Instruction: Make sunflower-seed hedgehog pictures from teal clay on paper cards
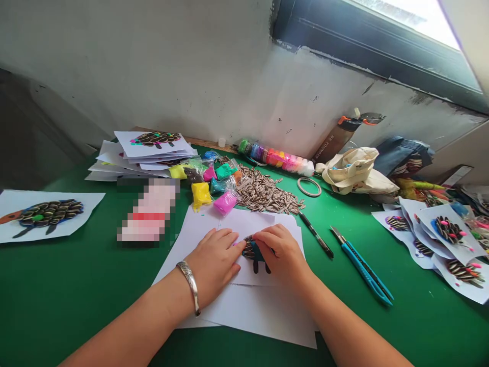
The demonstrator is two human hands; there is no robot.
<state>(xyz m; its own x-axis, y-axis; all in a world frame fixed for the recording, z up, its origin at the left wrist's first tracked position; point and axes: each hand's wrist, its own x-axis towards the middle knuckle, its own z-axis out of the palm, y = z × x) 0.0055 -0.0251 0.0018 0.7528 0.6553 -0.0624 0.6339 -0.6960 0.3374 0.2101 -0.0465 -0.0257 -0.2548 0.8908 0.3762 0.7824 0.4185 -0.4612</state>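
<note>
Both hands rest on a stack of white paper sheets on the green table. Between them lies a small seed-and-clay figure with dark legs and a teal patch. My left hand, a silver bangle on its wrist, lies with fingers curled, its fingertips touching the figure's left side. My right hand is bent over the figure's right side, fingertips pressed down on it. A heap of striped sunflower seeds lies just beyond the paper.
Small bags of coloured clay lie by the seeds. Finished seed pictures sit at the left, back left and right. A black pen, blue cutter, tape ring, clay tubs, bottle and cloth bag lie beyond.
</note>
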